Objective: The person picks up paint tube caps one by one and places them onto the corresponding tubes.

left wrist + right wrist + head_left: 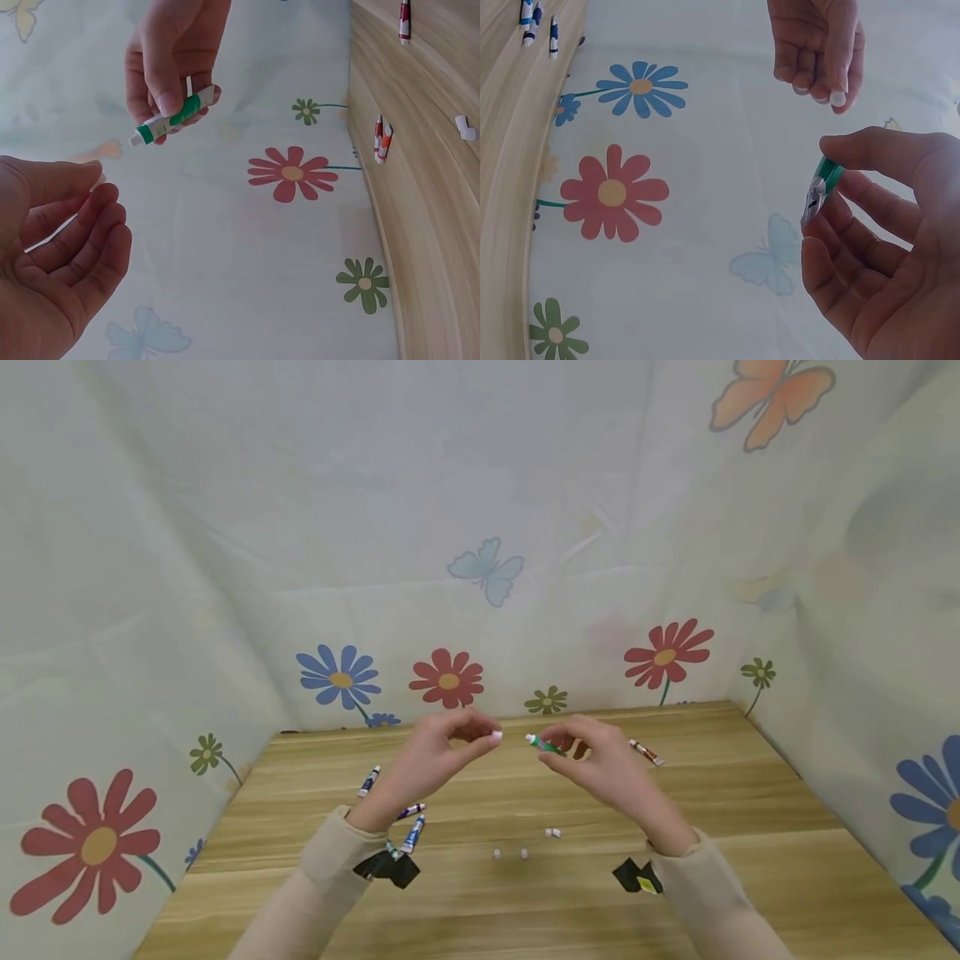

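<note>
Above the table, my left hand point(438, 750) pinches a small white cap point(497, 736) between thumb and index finger, with the other fingers loosely curled. Facing it, my right hand point(603, 764) holds a green and white paint tube point(180, 115) between thumb and fingers. The tube's white tip point(531, 739) points toward the left hand, and a gap separates it from the cap. In the right wrist view, the right hand's fingers hide part of the green tube point(823, 187).
Several blue and purple paint tubes point(413, 833) lie on the wooden table point(480, 910) at the left, some partly behind the left wrist. Several loose white caps point(524, 853) lie near the middle. Red tubes point(647, 752) lie at the right. Flower-printed cloth point(375, 610) surrounds the table.
</note>
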Tool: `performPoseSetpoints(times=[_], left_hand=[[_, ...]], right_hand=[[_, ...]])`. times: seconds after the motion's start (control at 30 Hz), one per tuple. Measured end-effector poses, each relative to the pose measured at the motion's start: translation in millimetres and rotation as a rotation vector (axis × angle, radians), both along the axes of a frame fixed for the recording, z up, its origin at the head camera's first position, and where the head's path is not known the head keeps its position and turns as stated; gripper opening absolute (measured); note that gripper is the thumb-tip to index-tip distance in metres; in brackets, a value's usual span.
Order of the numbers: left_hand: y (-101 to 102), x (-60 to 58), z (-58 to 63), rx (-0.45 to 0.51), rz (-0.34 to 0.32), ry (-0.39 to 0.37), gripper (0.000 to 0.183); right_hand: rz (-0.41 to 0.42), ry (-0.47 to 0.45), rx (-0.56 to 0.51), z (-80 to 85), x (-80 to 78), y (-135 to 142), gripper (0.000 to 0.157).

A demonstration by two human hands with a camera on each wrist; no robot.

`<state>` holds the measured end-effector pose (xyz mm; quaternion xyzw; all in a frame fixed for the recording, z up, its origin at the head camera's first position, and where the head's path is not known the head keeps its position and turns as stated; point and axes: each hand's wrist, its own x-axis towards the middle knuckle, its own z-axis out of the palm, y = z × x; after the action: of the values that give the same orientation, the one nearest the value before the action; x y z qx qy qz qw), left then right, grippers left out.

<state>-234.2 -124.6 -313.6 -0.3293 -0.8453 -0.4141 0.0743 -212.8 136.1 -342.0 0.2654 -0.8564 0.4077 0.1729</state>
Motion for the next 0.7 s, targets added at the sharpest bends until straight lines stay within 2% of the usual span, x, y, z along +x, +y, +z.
performPoseSetpoints(times=[0.23, 0.7], left_hand=[[4.7, -0.6, -2.1, 0.006, -0.029, 0.029, 0.016], [11.6, -0.2, -5.9, -0.028, -0.066, -0.003, 0.014]], right_hand=[[0.013, 0.012, 0.001, 0.6, 1.6, -6.9, 0.015], [0.002, 0.153, 0.057, -5.1, 3.6, -16.0, 0.017]])
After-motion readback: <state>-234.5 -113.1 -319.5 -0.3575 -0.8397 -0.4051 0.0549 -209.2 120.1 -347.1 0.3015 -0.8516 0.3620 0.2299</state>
